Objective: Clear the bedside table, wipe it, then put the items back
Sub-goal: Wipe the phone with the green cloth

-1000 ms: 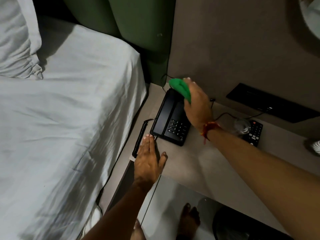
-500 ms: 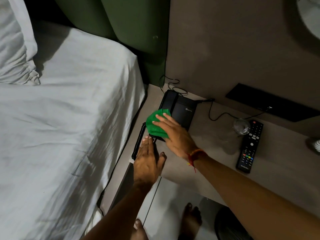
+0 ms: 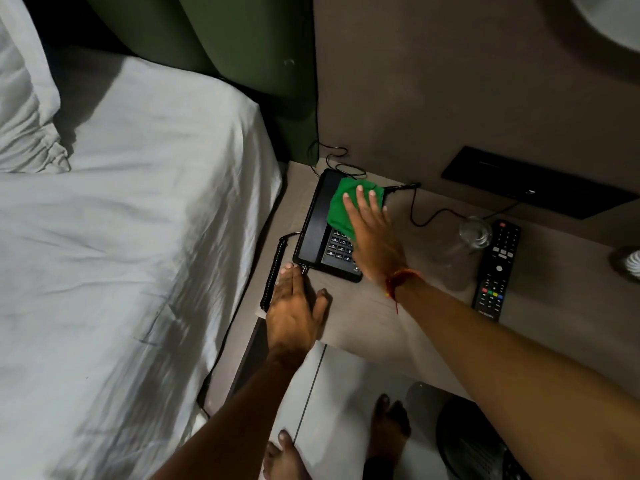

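Observation:
A black desk telephone (image 3: pixel 317 223) sits at the left end of the grey bedside table (image 3: pixel 374 313). My right hand (image 3: pixel 372 237) lies flat on the phone's upper half and presses a green cloth (image 3: pixel 341 207) onto it. My left hand (image 3: pixel 296 313) rests flat on the table's front left corner, fingertips touching the phone's near edge, holding nothing. The phone's coiled cord (image 3: pixel 275 271) runs along the table's left edge. A clear glass (image 3: pixel 475 233) and a black remote (image 3: pixel 497 270) stand to the right.
A bed with a white sheet (image 3: pixel 138 237) and a pillow (image 3: pixel 24 109) fills the left. A green headboard (image 3: pixel 242 46) and a wall panel with a black socket strip (image 3: pixel 533 183) are behind. Thin cables (image 3: pixel 426 216) trail across the table. Bare feet (image 3: pixel 389 431) and a dark bin (image 3: pixel 474 441) are below.
My right hand has swept the green cloth from the phone's far end down to its near end and back up over the top half. My left hand has stayed put.

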